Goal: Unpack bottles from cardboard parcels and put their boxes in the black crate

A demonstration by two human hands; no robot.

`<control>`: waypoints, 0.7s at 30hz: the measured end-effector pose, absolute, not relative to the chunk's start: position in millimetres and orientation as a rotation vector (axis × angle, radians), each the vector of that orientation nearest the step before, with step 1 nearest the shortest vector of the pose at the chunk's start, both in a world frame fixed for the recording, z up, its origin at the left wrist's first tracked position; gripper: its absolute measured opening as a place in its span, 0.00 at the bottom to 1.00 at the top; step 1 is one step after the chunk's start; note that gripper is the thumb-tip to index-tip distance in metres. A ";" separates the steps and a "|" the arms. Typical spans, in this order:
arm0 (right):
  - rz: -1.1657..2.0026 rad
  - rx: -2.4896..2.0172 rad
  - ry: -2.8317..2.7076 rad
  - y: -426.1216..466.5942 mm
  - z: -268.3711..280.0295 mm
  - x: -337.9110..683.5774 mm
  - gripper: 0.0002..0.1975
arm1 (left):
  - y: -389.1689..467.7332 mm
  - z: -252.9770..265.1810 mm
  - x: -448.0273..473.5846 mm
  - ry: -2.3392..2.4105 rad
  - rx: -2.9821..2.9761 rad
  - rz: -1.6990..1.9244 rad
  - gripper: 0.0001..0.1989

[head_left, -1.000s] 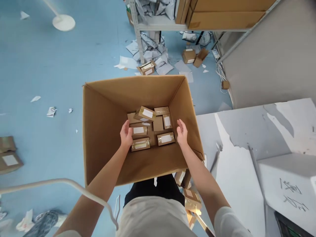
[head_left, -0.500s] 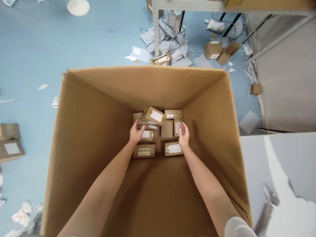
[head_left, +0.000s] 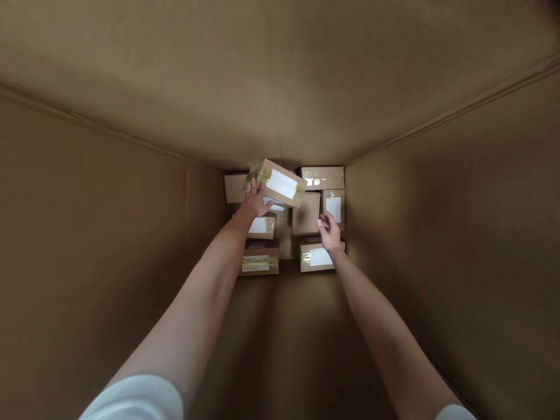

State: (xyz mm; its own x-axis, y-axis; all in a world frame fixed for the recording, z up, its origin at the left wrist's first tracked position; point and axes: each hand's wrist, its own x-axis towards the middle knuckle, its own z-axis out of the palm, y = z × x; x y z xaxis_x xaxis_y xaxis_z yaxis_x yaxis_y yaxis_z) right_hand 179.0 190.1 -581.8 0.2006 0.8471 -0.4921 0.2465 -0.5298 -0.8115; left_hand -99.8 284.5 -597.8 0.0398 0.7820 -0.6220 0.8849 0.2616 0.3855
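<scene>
Deep inside a large cardboard box (head_left: pixel 131 245), both my arms reach down to small taped cartons. My left hand (head_left: pixel 256 201) has its fingers spread at the left end of a tilted carton (head_left: pixel 284 181) with a white label, apparently touching it. That carton rests at an angle over its neighbours. My right hand (head_left: pixel 329 231) is open, fingers slightly bent and nothing between them. It hovers by an upright labelled carton (head_left: pixel 333 204) and above a lower right carton (head_left: pixel 317 258). A plain square carton (head_left: pixel 306 213) sits between the hands.
Tall cardboard walls close in on all sides, with the far wall (head_left: pixel 280 81) right behind the cartons. A carton with shiny tape (head_left: pixel 322 177) lies at the back right. Two labelled cartons are stacked front left, the nearer one (head_left: pixel 260 265) taped across.
My view has dropped into the large box, so the floor and shelf outside are gone. My left hand has moved onto the tilted carton's end. My right hand stays near the right-hand cartons.
</scene>
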 end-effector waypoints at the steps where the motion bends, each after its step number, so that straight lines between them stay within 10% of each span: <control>1: 1.382 -1.914 -0.986 190.6 -592.3 178.7 0.37 | 285.5 -603.5 -101.0 1.752 1.544 -0.175 0.43; 21: 1.866 -1.838 -0.627 265.0 -644.6 101.5 0.38 | 237.4 -650.5 -159.1 1.875 1.051 0.692 0.36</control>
State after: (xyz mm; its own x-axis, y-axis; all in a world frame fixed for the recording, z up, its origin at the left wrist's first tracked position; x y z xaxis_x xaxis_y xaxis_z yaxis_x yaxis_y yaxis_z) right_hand 101.5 265.0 -644.6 -0.0160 0.6026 -0.7979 0.0017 -0.7980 -0.6027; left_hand -159.1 237.4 -650.5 -0.2803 0.8687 -0.4084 0.3948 0.4921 0.7759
